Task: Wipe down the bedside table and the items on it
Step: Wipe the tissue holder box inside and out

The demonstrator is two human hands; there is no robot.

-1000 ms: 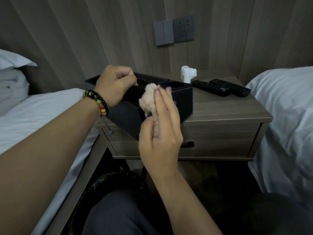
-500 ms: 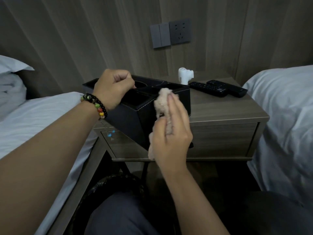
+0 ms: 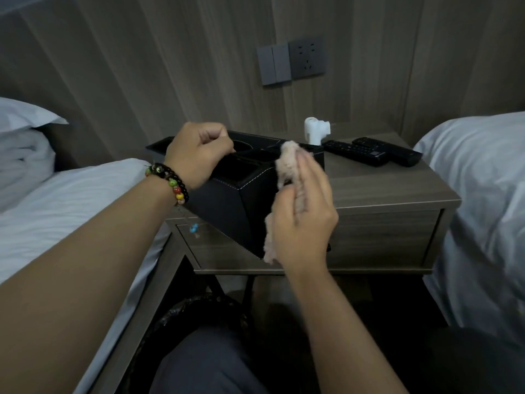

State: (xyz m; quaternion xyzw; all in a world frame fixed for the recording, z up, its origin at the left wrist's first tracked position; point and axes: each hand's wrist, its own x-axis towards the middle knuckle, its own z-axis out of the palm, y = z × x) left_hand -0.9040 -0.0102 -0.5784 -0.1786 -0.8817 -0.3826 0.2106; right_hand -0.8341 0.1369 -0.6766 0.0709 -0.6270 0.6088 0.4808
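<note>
Since a second ago the right hand has slid its pinkish cloth from the near corner of the black organizer box along the right side face toward the upper rim, while the left hand has kept its place, fingers curled over the box's rim and gripping it. The right hand's fingers lie nearly straight, pressing the cloth flat against that face with the thumb tucked beneath. The box sits toward the 9 o'clock side of the bedside table, tipped up on an edge and overhanging the front, its near corner pointing to 6 o'clock. Its long axis runs roughly from 10 to 4 o'clock. The right hand is the nearer one to the unwiped side; the next stroke probably runs along that axis. Two remotes and a white plug-in device lie at 1 o'clock, well apart from both hands.
</note>
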